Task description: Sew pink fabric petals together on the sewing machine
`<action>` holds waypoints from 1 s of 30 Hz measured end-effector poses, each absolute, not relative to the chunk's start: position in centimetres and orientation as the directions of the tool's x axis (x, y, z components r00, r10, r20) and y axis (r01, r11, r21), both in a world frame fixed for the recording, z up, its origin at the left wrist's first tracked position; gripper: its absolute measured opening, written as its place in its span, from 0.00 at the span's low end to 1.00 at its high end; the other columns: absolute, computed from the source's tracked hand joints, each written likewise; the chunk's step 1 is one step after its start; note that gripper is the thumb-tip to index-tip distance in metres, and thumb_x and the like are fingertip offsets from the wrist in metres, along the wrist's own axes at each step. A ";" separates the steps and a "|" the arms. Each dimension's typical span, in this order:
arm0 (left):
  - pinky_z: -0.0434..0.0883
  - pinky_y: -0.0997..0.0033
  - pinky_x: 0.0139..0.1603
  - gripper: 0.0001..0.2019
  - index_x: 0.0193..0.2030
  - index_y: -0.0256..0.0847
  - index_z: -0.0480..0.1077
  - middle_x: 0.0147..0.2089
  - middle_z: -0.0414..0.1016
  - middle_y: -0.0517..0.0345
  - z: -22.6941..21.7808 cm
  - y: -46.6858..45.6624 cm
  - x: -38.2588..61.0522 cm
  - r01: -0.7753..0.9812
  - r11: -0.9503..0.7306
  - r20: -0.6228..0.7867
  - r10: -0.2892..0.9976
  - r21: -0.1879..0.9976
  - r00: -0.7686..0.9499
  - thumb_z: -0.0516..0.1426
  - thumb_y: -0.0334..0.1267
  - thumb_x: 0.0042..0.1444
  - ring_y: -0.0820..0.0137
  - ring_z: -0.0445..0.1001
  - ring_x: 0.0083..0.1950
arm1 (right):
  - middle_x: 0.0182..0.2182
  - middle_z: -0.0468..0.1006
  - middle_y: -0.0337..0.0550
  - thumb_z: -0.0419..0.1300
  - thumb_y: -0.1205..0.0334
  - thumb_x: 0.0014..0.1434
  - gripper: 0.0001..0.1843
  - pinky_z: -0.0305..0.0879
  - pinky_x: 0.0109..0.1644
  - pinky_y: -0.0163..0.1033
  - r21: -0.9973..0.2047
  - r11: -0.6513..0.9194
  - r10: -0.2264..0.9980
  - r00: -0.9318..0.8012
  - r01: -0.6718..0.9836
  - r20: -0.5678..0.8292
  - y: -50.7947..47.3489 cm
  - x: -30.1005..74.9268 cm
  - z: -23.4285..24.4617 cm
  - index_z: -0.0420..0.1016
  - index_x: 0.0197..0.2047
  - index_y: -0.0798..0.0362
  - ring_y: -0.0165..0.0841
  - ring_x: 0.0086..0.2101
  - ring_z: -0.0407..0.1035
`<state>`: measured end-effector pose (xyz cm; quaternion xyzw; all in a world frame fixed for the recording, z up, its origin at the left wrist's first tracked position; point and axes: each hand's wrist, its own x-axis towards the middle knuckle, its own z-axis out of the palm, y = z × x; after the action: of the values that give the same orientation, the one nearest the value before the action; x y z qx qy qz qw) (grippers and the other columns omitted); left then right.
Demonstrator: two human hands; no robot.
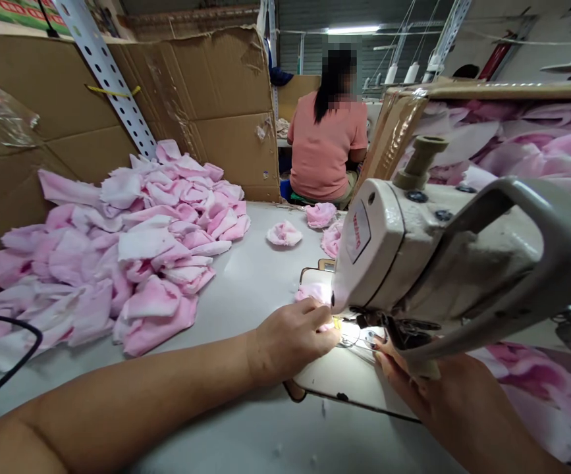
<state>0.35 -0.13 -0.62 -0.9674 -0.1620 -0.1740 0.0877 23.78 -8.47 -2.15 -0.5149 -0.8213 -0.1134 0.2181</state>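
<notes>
Holding pink fabric (313, 293) between hands (292, 339)

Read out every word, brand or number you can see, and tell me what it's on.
No text can be read for certain. The red lettering on the white label on the end of the sewing machine head is too blurred to read. The printing on the carton at top left is too cut off and small.
</notes>
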 end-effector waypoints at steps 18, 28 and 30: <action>0.63 0.76 0.32 0.08 0.34 0.39 0.64 0.32 0.64 0.61 -1.0 2.9 -1.1 0.211 -0.390 0.359 0.918 0.896 0.170 0.49 0.28 0.47 0.74 0.62 0.31 | 0.29 0.80 0.43 0.49 0.56 0.66 0.14 0.72 0.27 0.36 0.045 0.547 0.731 -0.503 0.836 0.462 -8.2 24.3 -3.5 0.75 0.40 0.50 0.35 0.27 0.75; 0.71 0.76 0.31 0.13 0.46 0.38 0.62 0.43 0.67 0.53 -1.9 4.3 -1.2 0.059 -0.167 0.171 0.982 0.984 -0.079 0.47 0.32 0.54 0.73 0.71 0.35 | 0.30 0.81 0.41 0.50 0.63 0.63 0.11 0.72 0.28 0.32 0.097 0.617 0.689 -0.595 0.781 0.413 -8.3 24.0 -1.3 0.72 0.45 0.51 0.33 0.30 0.77; 0.73 0.69 0.43 0.17 0.51 0.38 0.62 0.53 0.63 0.48 -2.0 4.4 -1.2 0.097 -0.177 0.188 0.974 0.980 -0.125 0.48 0.29 0.53 0.68 0.71 0.48 | 0.31 0.81 0.40 0.53 0.61 0.62 0.11 0.74 0.30 0.32 0.163 0.653 0.631 -0.650 0.740 0.424 -9.0 24.1 -1.5 0.72 0.46 0.50 0.33 0.30 0.77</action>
<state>-1.25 4.36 -2.04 -0.5301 -0.5052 -0.5544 -0.3956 24.06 -8.99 -1.50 -0.3835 -0.8934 -0.1631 0.1674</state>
